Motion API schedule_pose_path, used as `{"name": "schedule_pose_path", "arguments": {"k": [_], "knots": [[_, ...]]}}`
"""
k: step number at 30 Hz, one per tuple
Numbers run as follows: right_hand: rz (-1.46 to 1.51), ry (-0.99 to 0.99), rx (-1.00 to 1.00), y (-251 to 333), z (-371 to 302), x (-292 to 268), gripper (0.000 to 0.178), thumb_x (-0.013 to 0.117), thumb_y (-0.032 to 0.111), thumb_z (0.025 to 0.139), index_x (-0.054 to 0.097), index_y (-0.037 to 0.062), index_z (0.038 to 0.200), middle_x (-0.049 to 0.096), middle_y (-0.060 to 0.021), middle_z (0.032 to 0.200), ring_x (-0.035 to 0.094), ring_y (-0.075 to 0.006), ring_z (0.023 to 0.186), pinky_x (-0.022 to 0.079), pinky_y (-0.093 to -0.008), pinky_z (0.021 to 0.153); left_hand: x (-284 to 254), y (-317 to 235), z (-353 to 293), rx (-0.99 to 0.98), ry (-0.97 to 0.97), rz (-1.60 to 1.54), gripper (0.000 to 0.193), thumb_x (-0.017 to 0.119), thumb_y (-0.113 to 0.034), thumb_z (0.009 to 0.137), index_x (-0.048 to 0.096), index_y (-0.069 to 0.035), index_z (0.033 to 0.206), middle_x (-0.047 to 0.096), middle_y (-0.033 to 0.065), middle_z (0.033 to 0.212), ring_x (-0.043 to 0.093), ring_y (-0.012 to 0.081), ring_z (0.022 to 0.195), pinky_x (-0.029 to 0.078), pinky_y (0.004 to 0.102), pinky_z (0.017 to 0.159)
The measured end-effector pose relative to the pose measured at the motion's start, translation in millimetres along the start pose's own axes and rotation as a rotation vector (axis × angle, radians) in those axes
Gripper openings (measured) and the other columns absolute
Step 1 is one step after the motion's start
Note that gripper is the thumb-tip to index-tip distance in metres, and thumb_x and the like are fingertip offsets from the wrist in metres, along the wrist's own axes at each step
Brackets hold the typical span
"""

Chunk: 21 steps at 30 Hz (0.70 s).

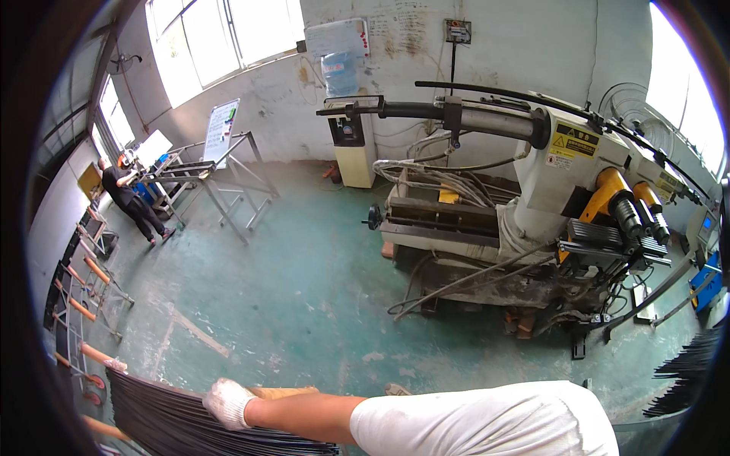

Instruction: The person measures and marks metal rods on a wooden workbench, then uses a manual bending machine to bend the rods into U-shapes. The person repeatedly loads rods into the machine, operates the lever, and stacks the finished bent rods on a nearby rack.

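where the picture bends at its left rim, a rack (80,304) of grey steel frames with orange-sleeved pegs stands on the worn green floor (304,289), and a person in black (125,197) works at a far bench. at the lower left lies the bundle of thin dark metal rods (175,422), long, smooth and faintly glossy, packed side by side; it is likely heavy as a bundle, stiff yet springy along its length, and slippery rod against rod, so a grip near the middle looks safer than at the loose ends. the gloved hand (228,403), in a white knit glove, rests on top of the rods with fingers curled down over them; which hand it is i cannot tell, and no other hand shows. further right stands a grey tube-bending machine (547,167) with a long dark arm, yellow housings and trailing hoses, and more rod ends (688,365) fan out at the right edge.
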State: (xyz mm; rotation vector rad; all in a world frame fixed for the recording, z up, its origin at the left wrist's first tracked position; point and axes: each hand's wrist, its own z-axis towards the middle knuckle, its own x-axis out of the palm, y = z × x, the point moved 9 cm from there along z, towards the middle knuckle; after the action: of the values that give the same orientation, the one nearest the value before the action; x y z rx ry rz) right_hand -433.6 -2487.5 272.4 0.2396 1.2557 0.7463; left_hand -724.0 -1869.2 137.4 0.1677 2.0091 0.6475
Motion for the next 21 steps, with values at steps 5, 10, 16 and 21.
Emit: {"name": "schedule_pose_path", "arguments": {"k": [5,10,16,21], "knots": [[0.467,-0.286,-0.274,-20,-37,-45,0.023,0.083,0.018,0.089,0.076,0.0059,0.107,0.075,-0.0207,0.103,0.072,-0.0458,0.103,0.060,-0.0563,0.093,-28,-27,10,-0.059,0.025,0.079,0.049,0.054,-0.043,0.112,0.086,-0.009,0.126,0.082,0.0218,0.131,0.080,0.0415,0.122,0.063,0.0578,0.099],[0.039,-0.111,-0.158,-192,-103,-156,0.027,0.082,0.020,0.097,0.083,0.0084,0.121,0.082,-0.0189,0.110,0.078,-0.0410,0.107,0.063,-0.0526,0.100,-169,-194,14,-0.124,-0.171,-1.086,0.045,0.075,-0.037,0.104,0.083,0.002,0.126,0.084,0.0210,0.121,0.077,0.0354,0.110,0.060,0.0513,0.099],[-0.574,-0.908,0.259,-425,-217,-497,0.016,0.079,0.012,0.090,0.085,0.0131,0.105,0.081,-0.0165,0.095,0.079,-0.0382,0.087,0.065,-0.0503,0.079,-383,-340,0,0.251,-0.339,-1.484,0.033,0.077,-0.027,0.108,0.078,0.006,0.106,0.078,0.0105,0.098,0.066,0.0243,0.088,0.055,0.0431,0.084],[-1.085,-1.063,0.629,-463,-322,-722,0.026,0.074,0.027,0.101,0.081,0.0080,0.117,0.082,-0.0160,0.118,0.076,-0.0359,0.114,0.058,-0.0501,0.108,-407,-418,57,0.339,-0.311,-1.552,0.026,0.071,-0.025,0.109,0.074,-0.001,0.098,0.074,0.0060,0.099,0.066,0.0209,0.087,0.057,0.0382,0.079]]}}
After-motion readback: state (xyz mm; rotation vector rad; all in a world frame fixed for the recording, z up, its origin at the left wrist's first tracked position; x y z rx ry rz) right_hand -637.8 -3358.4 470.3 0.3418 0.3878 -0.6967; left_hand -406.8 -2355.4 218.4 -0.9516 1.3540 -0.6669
